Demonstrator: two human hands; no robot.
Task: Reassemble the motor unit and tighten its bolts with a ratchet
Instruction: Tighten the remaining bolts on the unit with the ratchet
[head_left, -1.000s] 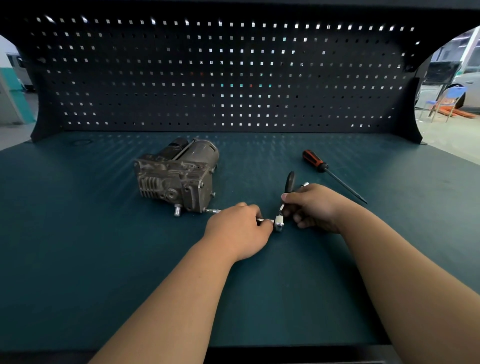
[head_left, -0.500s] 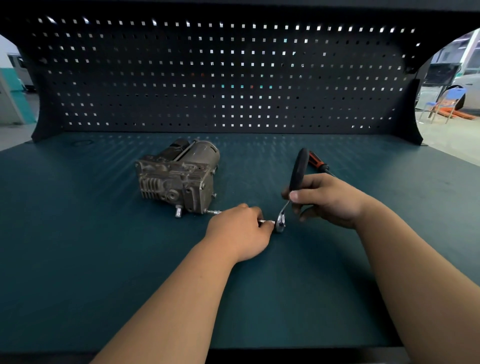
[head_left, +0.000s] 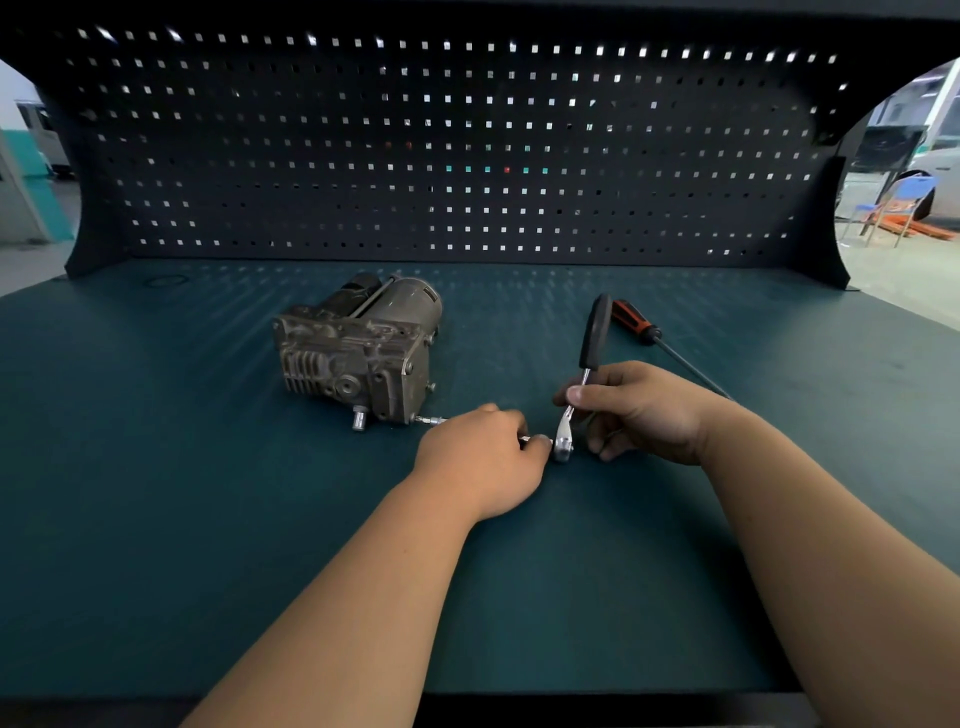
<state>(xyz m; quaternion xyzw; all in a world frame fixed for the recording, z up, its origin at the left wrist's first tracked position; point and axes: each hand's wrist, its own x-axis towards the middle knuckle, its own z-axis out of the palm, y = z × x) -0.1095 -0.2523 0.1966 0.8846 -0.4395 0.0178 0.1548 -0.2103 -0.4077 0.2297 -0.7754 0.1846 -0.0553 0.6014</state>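
- Head view: motor unit (head_left: 358, 358) sits on the green counter (head_left: 208, 519), grey cast housing w/ fins facing the camera, round motor can at its far end.
- Thin extension bar (head_left: 431, 420) sticks out of the unit's near-right corner, lying low along the counter and running to the right of the unit.
- Left hand (head_left: 483, 457), to the right of the unit and nearer the camera, has fingers curled down over the bar's mid part; bar shows on both sides of the fist.
- Ratchet (head_left: 589, 343) is further right of the unit: chrome head down at the bar's free end, just past the left knuckles, black grip up and nearly upright, tipped slightly away.
- Right hand (head_left: 639, 410), right of the ratchet, pinches the bare metal shank btwn thumb and fingers, just below the black grip; lower fingers curled near the head.
- Short silver stub (head_left: 358, 417) points toward the camera from the unit's near face, left of the bar.
- Screwdriver (head_left: 636, 322) w/ orange-black handle lies flat, well right of the unit, behind the ratchet; shaft passes behind the right hand.
- Dark pegboard (head_left: 467, 156) stands behind the unit.
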